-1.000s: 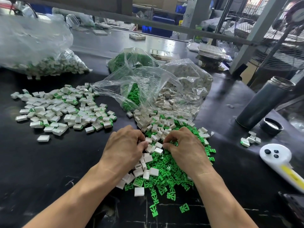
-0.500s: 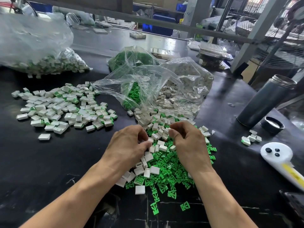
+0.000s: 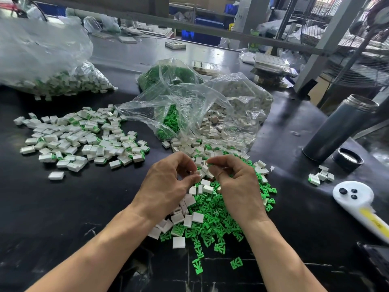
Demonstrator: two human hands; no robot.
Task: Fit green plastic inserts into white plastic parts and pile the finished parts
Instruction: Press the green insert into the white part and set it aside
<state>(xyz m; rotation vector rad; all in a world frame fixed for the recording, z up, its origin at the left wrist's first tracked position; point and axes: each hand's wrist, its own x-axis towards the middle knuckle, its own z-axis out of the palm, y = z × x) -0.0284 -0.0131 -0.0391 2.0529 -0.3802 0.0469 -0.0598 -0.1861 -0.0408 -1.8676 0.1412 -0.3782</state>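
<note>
Left hand [image 3: 168, 186] pinches a white part [image 3: 196, 173]; right hand [image 3: 235, 186] pinches a green insert [image 3: 209, 164] (no legible writing) above the loose pile [image 3: 210, 211].

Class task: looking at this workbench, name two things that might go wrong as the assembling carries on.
1. Loose green inserts lie near the table's front edge; a forearm may sweep them off.
2. The open flask stands beside the work; knocked over, it could roll into or wet the parts.
</note>
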